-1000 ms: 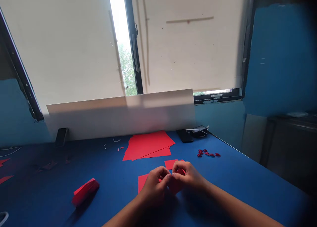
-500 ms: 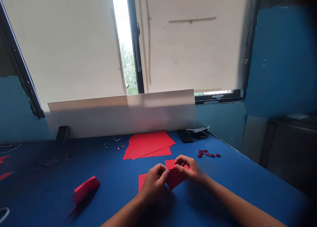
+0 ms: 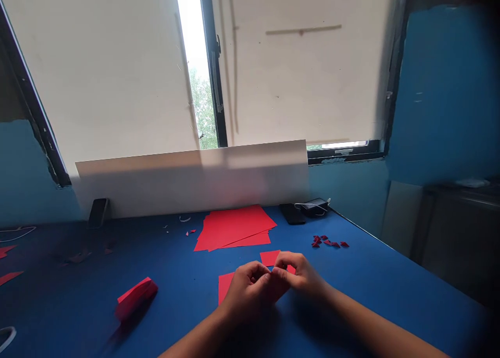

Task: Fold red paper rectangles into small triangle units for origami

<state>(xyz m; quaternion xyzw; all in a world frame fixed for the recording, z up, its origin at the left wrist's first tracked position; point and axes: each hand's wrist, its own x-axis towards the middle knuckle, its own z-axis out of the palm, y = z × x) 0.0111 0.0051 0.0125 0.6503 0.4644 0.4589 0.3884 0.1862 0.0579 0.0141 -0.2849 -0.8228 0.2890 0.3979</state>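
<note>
Our left hand [image 3: 248, 295] and right hand [image 3: 300, 275] pinch a small red paper [image 3: 279, 290] narrowly between fingertips, close together to steady it, above loose red sheets [image 3: 225, 287].

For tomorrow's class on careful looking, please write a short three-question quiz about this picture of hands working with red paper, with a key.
1. True or false: the left hand and the right hand touch each other above red paper.
2. What lies just right of the stack of red sheets? A) a black phone B) a pair of scissors C) a glue bottle
3. Which hand is nearer the small dark red paper pieces?

Key: 1 true; 2 A; 3 right hand.
</note>
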